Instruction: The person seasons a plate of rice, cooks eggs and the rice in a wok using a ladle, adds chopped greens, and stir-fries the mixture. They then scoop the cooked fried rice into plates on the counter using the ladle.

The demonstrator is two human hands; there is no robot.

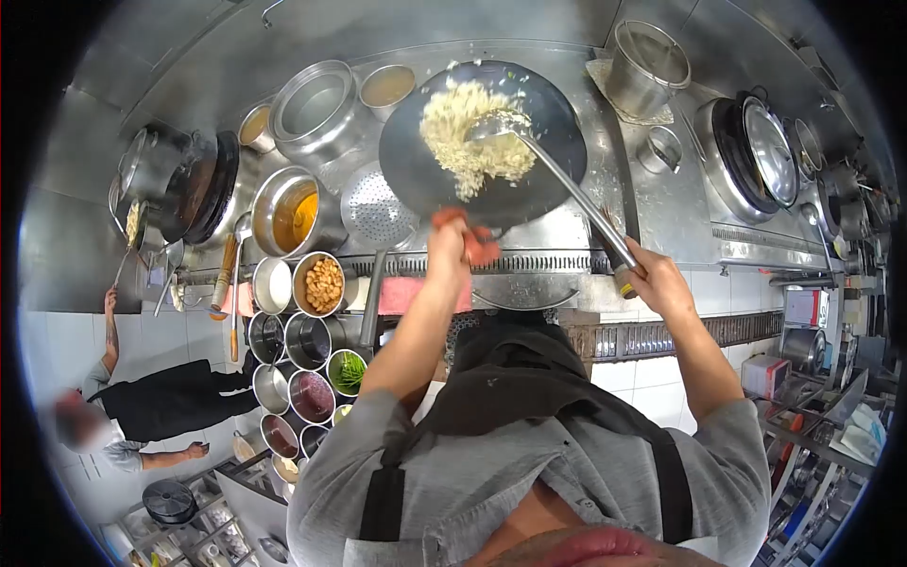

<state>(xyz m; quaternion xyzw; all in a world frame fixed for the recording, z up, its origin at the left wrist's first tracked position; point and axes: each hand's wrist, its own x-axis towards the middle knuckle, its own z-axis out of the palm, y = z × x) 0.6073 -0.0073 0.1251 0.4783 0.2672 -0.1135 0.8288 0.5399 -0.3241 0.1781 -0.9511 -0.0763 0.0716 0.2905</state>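
Note:
A dark wok [556, 113] is tipped on the stove, with fried rice [472, 142] in it and loose grains in the air near its far rim. My left hand [449, 248] is closed on the wok's near edge through a folded red cloth [482, 249]; the cloth hides the part gripped. In my right hand [661, 279] is the end of a long-handled metal ladle [574, 189]. The ladle's bowl is among the rice, blurred by motion. A perforated skimmer [378, 206] lies left of the wok.
Left of me stand a pot of orange liquid [286, 210], a container of browned cubes [323, 285] and chopped greens [349, 371]. A strainer pot [647, 66] is at the back right, near a second wok with a lid [768, 142]. A co-worker [170, 411] stands at far left.

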